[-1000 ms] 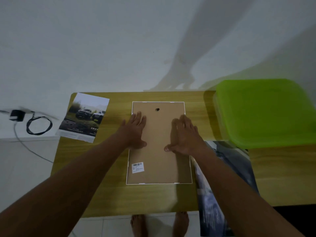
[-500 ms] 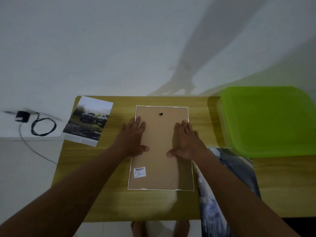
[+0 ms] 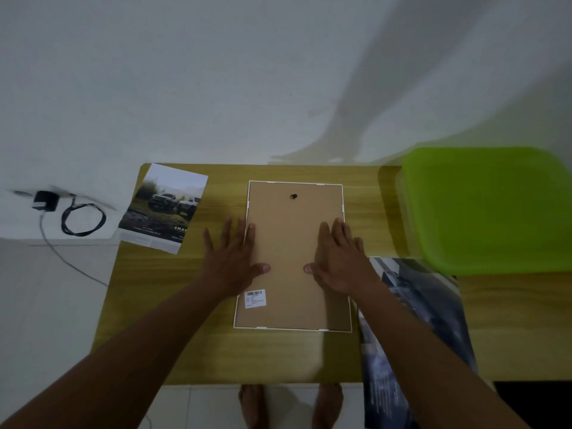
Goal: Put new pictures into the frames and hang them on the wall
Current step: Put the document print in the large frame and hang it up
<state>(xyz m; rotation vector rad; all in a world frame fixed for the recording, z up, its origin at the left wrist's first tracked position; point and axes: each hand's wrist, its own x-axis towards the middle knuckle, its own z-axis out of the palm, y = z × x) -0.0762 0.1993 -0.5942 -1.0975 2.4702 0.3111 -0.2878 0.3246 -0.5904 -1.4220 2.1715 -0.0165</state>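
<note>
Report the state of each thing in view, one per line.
Frame, face down on the table, back fitted.
Left hand, flat, fingers straight, on the frame's left edge.
Right hand, flat on its right edge.
Truck picture, loose, face up.
Green box, lid on.
Cable, coiled.

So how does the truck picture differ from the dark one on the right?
The truck picture lies at the table's far left corner, fully in view; the dark picture lies right of the frame, partly behind the arm. The truck picture looks smaller; the dark picture overhangs the near edge. Both are outside the frame.
</note>
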